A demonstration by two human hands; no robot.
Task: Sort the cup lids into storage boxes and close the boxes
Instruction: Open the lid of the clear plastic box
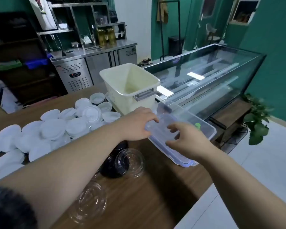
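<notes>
The wooden table (147,204) bears white lids (53,129), clear lids (130,161), a cream bin (122,95) and a clear box (205,128).

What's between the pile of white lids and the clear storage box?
Head view: the left hand and forearm cross that gap over the wooden table, with a clear dome lid and black lids just nearer.

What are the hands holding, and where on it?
The left hand grips the clear storage box at its lid's edge. The right hand rests curled fingers on the lid; whether it grips cannot be told.
</notes>
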